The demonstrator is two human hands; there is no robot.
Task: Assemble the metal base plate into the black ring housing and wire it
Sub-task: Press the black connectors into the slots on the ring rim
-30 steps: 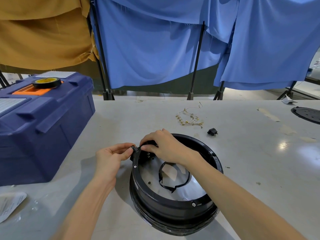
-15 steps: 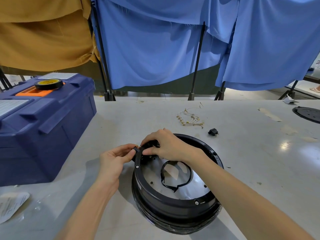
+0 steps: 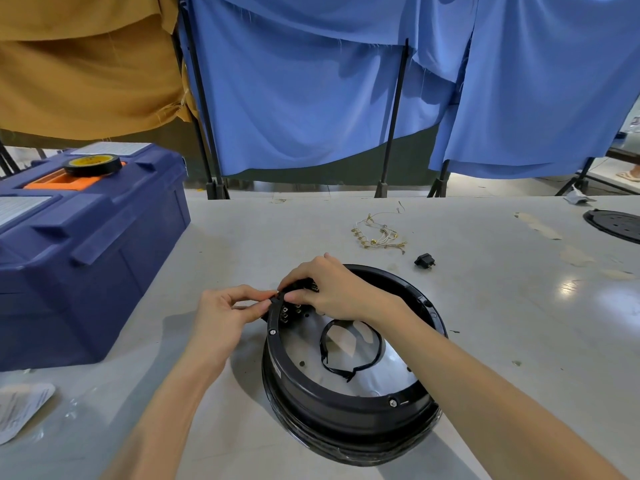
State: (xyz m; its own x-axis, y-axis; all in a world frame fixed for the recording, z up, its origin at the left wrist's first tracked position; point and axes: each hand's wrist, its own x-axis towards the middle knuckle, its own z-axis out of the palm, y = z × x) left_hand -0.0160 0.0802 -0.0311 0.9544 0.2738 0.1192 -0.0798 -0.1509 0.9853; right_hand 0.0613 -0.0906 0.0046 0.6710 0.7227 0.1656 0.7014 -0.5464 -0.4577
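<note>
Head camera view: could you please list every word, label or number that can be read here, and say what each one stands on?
No text here is clear enough to quote.
White labels on the toolbox lid: printed lines, too blurred to read.
Tape roll, yellow core: print too small to read.
Paper sheet at lower left: print too blurred to read.

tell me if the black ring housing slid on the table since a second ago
No: the black ring housing keeps its gap to the small black plug and the blue toolbox.
</note>
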